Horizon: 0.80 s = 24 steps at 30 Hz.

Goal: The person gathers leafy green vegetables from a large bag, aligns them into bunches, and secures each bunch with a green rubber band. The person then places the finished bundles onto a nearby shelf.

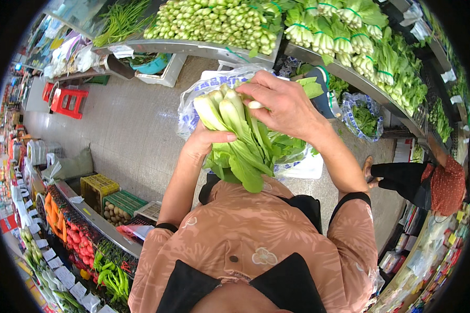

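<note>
In front of my chest is a bunch of leafy greens (235,129), its pale cut stems pointing up and away and its leaves hanging toward me. My left hand (203,140) grips the bunch from the left, thumb across the stems. My right hand (284,103) bends over its right side, fingertips touching the stems. A pale stalk (256,105) pokes out between the right fingers, and a loose leaf (310,87) shows beyond that hand. Under the bunch lies a clear plastic bag (188,103) with blue printing; more greens (288,146) rest there, partly hidden.
Ahead, a metal-edged shelf (203,46) bears piled greens and tied bunches (342,45). A bag of greens (363,117) sits low at right, near another person (411,180). Red stools (68,102) stand left. Crates (100,187) and a vegetable display (78,242) flank my left side.
</note>
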Available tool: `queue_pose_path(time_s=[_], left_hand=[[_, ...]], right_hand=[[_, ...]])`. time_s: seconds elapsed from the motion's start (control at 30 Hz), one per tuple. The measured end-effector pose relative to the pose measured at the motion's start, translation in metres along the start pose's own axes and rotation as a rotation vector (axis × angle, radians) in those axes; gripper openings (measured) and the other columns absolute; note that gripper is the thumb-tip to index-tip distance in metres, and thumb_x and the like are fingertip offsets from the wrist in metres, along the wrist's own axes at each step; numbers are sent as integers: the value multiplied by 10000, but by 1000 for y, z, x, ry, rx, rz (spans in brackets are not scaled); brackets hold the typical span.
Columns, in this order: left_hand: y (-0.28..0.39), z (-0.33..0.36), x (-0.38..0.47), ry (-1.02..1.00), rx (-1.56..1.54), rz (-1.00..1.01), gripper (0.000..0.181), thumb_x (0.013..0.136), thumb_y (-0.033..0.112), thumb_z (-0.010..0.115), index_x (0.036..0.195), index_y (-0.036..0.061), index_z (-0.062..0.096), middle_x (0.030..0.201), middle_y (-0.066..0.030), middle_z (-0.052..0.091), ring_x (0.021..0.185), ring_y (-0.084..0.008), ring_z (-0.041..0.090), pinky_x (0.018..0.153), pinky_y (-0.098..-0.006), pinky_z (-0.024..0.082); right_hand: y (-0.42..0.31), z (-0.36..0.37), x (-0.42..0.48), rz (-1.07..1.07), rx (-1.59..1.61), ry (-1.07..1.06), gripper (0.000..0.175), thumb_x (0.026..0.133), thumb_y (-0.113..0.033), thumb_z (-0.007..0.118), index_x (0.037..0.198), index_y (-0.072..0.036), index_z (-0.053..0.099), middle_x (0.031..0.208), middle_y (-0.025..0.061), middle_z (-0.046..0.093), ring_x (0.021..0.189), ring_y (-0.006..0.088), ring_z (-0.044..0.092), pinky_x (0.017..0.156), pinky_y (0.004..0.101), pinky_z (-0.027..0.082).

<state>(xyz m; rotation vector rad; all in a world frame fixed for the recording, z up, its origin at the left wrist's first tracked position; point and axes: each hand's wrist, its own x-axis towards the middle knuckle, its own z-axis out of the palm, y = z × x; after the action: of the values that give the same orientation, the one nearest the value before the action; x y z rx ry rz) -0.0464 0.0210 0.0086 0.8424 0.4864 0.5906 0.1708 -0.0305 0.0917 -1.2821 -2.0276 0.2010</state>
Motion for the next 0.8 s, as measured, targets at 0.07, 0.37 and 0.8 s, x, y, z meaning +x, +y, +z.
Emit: queue_pose_path(time_s=[0.07, 0.37, 0.8], left_hand=[[-2, 14, 6, -47, 24, -22, 890, 587, 77, 835, 1391, 37, 454, 1240, -79, 596, 1155, -230, 579, 1045, -382, 442], [-20, 54, 27, -117, 105, -55, 928, 562, 86, 861, 1391, 45, 447, 1246, -59, 584, 1160, -209, 564, 1042, -356, 431], [-36, 47, 52, -238, 316, -51, 1035, 553, 61, 864, 1460, 45, 366, 1321, -80, 559, 1228, -255, 547, 1069, -406, 428]], right_hand=[[1, -16, -7, -44, -70, 5, 300, 767, -35, 741, 1059, -69, 684, 919, 62, 631, 750, 245, 666, 621, 347, 542], [23, -61, -43, -69, -86, -70, 229, 779, -40, 730, 994, -53, 654, 876, 76, 608, 753, 291, 653, 611, 379, 520], [43, -105, -46, 552, 670, -11, 152, 908, -170, 723, 975, -35, 744, 726, -15, 664, 597, 26, 567, 538, 191, 459]])
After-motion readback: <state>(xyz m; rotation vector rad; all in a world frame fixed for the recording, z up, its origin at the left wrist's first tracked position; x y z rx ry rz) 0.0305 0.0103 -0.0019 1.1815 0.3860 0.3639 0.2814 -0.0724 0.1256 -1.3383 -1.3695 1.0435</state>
